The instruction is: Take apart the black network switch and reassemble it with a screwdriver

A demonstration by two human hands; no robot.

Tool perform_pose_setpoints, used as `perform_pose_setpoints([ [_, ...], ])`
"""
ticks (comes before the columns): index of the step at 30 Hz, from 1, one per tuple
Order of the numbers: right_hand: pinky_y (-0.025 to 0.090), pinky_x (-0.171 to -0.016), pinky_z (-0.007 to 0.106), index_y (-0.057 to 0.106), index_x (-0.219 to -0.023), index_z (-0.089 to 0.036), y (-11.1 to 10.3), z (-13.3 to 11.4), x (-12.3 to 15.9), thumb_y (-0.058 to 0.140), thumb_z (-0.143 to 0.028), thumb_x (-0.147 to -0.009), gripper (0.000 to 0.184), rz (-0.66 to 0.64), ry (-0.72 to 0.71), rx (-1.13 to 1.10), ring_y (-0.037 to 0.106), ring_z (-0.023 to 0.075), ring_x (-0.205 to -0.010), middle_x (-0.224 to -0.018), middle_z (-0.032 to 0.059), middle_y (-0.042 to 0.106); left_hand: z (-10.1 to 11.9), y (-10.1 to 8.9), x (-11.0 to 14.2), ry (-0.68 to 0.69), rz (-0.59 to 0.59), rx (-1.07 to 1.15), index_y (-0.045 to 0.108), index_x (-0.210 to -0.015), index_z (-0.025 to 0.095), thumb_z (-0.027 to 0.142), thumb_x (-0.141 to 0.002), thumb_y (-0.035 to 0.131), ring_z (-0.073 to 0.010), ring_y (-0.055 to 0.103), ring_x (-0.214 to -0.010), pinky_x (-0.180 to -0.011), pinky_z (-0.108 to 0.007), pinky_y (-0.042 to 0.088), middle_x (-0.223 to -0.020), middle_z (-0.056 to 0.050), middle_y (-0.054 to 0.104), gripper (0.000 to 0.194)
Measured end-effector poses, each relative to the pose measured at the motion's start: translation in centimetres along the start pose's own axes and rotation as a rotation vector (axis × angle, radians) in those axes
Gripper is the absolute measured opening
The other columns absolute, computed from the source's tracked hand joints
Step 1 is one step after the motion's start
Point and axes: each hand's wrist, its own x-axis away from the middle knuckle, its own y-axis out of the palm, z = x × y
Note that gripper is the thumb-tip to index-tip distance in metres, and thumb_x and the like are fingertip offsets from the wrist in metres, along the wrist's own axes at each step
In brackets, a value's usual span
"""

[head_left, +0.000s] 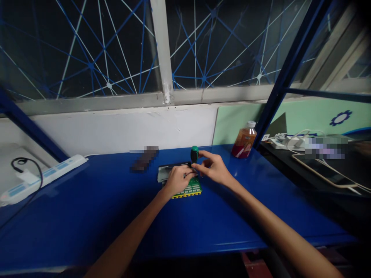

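Note:
A screwdriver [194, 154] with a green-and-black handle stands upright over a flat green piece [193, 189]. This piece has rows of small pale rectangles and a yellow-and-black front edge. My right hand [214, 168] holds the screwdriver between thumb and fingers from the right side. Over the green piece lies my left hand [178, 179], its fingertips drawn together near the foot of the screwdriver; what they pinch is too small to make out. A grey, dark-edged case part [162, 174] sits behind my left hand, partly covered by it. The screwdriver's tip is hidden.
On the blue table [116, 216], a blurred dark object [145, 158] lies at the back. A drink bottle [244, 141] stands back right. A white power strip [49, 177] with a black cable is at left. Right, a phone [323, 170] and white cables lie on a dark surface.

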Motion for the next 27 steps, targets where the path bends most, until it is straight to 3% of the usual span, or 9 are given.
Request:
perform_pose_setpoints([
  [6, 0.043, -0.047, 0.024, 0.062, -0.093, -0.016, -0.07, -0.11, -0.1, 0.069, -0.037, -0.075, 0.028, 0.072, -0.067, 0.165, 0.055, 0.0111, -0.05, -0.067, 0.0006, 0.062, 0.07, 0.16, 0.02, -0.002, 0.012, -0.036, 0.071, -0.072, 0.016, 0.017, -0.085, 0.059, -0.0131, 0.057, -0.064, -0.058, -0.022, 0.037, -0.071, -0.001, 0.066, 0.018],
  [10, 0.046, -0.05, 0.024, 0.06, -0.107, -0.016, -0.12, 0.01, 0.04, 0.064, -0.036, -0.079, 0.034, 0.023, -0.048, 0.123, 0.059, 0.013, -0.054, -0.067, 0.0003, 0.063, 0.09, 0.08, 0.04, -0.024, -0.005, -0.027, 0.072, -0.078, 0.018, 0.016, -0.085, 0.057, -0.0131, 0.057, -0.064, -0.058, -0.022, 0.038, -0.072, 0.0, 0.067, 0.016],
  [15, 0.046, -0.045, 0.025, 0.056, -0.113, -0.017, -0.02, 0.24, 0.1, 0.061, -0.035, -0.082, 0.036, -0.032, 0.009, -0.054, 0.062, 0.0112, -0.05, -0.097, 0.0072, 0.065, 0.33, -0.18, 0.03, -0.026, -0.036, -0.02, 0.072, -0.083, 0.019, 0.015, -0.085, 0.053, -0.014, 0.058, -0.066, -0.058, -0.022, 0.039, -0.073, 0.0, 0.068, 0.019],
  [17, 0.045, -0.043, 0.025, 0.055, -0.114, -0.018, 0.01, 0.19, 0.05, 0.061, -0.036, -0.082, 0.037, -0.035, 0.013, -0.071, 0.062, 0.011, -0.049, -0.1, 0.0074, 0.064, 0.35, -0.19, 0.05, -0.013, -0.032, -0.028, 0.072, -0.084, 0.019, 0.016, -0.086, 0.053, -0.0146, 0.059, -0.067, -0.06, -0.023, 0.04, -0.075, -0.001, 0.069, 0.02],
  [23, 0.041, -0.042, 0.023, 0.059, -0.103, -0.019, 0.1, -0.16, 0.03, 0.065, -0.036, -0.079, 0.031, 0.019, 0.003, 0.018, 0.055, 0.0085, -0.045, -0.091, 0.0049, 0.066, 0.12, 0.0, 0.14, 0.003, -0.023, -0.065, 0.071, -0.079, 0.018, 0.018, -0.086, 0.055, -0.0157, 0.06, -0.069, -0.065, -0.025, 0.042, -0.075, -0.002, 0.069, 0.017],
  [27, 0.047, -0.048, 0.027, 0.059, -0.1, -0.018, 0.23, -0.21, -0.06, 0.066, -0.037, -0.078, 0.029, 0.034, 0.019, -0.078, 0.057, 0.013, -0.049, -0.068, 0.0006, 0.064, 0.19, -0.26, 0.1, 0.015, -0.018, -0.091, 0.071, -0.079, 0.017, 0.022, -0.086, 0.058, -0.0145, 0.059, -0.066, -0.063, -0.024, 0.042, -0.071, -0.001, 0.066, 0.015],
])
